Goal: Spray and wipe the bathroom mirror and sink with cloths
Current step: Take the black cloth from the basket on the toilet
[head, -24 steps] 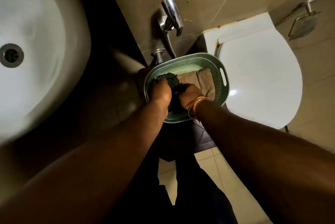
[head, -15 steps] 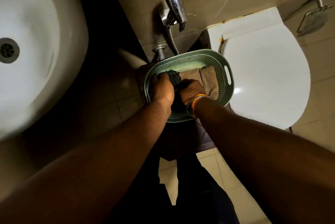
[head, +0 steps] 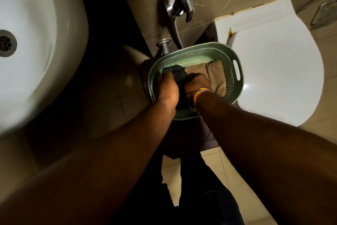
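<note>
Down in the basket (head: 235, 55), left hand (head: 166, 88) gripping dark cloth (head: 176, 72), right hand (head: 197, 84) beside, grip unclear

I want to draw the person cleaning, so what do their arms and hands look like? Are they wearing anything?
Both arms are bare from the edge of the picture down to the hands, with no sleeves or gloves showing. The left hand wears nothing. The right hand has thin bangles at its wrist, gold and orange, stacked close together.

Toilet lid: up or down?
Down. The white toilet lid lies flat and closed beside the basket.
</note>
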